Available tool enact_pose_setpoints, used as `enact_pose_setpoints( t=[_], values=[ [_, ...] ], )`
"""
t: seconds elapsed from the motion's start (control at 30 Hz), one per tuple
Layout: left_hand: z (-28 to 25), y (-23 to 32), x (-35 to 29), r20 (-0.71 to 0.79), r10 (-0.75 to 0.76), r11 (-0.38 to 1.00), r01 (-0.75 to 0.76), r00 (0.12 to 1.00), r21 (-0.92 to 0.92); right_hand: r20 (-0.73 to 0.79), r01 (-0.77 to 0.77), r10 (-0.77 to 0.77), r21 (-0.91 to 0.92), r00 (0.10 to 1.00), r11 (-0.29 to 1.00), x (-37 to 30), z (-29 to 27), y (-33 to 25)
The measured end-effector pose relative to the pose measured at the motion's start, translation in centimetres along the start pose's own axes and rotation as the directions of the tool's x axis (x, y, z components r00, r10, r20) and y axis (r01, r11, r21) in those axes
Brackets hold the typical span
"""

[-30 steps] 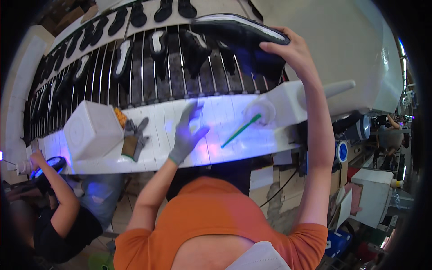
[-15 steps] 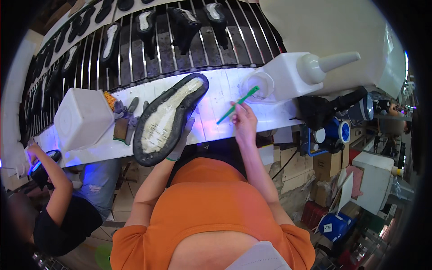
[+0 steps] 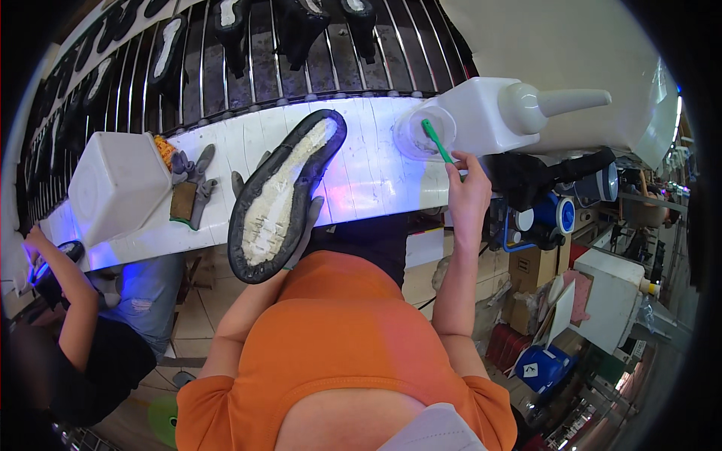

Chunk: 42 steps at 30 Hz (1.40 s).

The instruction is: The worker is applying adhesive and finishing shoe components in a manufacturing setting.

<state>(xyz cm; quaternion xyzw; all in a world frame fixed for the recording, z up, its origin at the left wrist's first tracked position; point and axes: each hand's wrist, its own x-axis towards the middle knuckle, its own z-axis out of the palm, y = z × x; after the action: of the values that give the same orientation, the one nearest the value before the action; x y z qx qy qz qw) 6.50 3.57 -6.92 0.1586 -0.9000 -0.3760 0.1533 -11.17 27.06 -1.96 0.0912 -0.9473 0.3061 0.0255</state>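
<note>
A black shoe upper [image 3: 331,135] tilts with its underside facing up, showing a rough off-white middle inside a dark rim. My left hand [image 3: 307,233], in a grey glove, is closed round it from beneath; most of the fingers are hidden behind it. My bare right hand [image 3: 469,189] pinches a slim green brush [image 3: 435,140] by its near end. The brush's far end is over or inside the mouth of a round whitish tub [image 3: 402,139]; I cannot tell whether it touches what the tub holds. A white bottle [image 3: 481,113] with a long spout lies right beside the tub.
Beyond the white bench [image 3: 368,180], a rack of metal rods [image 3: 256,60] carries several black shoes. A white square container [image 3: 116,188] and a grey glove [image 3: 201,177] are on the left. Black cloth [image 3: 526,180] lies at the right. Another person's arm [image 3: 75,293] works at far left.
My right hand has moved right, bringing the brush from above the bench to the tub. The shoe upper stays in my left hand. The view has shifted slightly.
</note>
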Motion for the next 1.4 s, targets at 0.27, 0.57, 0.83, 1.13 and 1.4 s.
enact_pose_setpoints(
  t=[0.27, 0.57, 0.83, 1.13, 1.4],
  values=[
    [-1.7, 3.6, 0.1, -0.023, 0.06, 0.954, -0.05, 0.998, 0.297, 0.067, 0.066, -0.035, -0.551, 0.997, 0.832, 0.9, 0.8, -2.6],
    [-2.0, 3.8, 0.8, 0.029, 0.149, 0.847, -0.143, 0.988, 0.512, 0.195, -0.142, 0.092, 0.258, 0.976, 0.956, 0.2, 1.8, 4.4],
    [2.1, 1.9, -0.4, -0.179, 0.128, 0.992, -0.126, 0.975, 0.026, 0.252, -0.338, 0.226, 0.695, 0.941, 0.635, -0.3, 3.3, 3.5],
    [6.6, 0.3, -0.2, -0.39, 0.036, 0.893, -0.205, 0.92, -0.401, 0.419, -0.241, -0.09, 0.67, 0.904, 0.702, -2.7, 0.4, -4.7],
    [5.1, 1.0, 1.3, -0.639, 0.274, 0.888, -0.444, 0.719, -0.118, 0.356, 0.061, -0.4, 0.679, 0.845, 0.732, -6.9, 0.2, -8.0]
  ],
)
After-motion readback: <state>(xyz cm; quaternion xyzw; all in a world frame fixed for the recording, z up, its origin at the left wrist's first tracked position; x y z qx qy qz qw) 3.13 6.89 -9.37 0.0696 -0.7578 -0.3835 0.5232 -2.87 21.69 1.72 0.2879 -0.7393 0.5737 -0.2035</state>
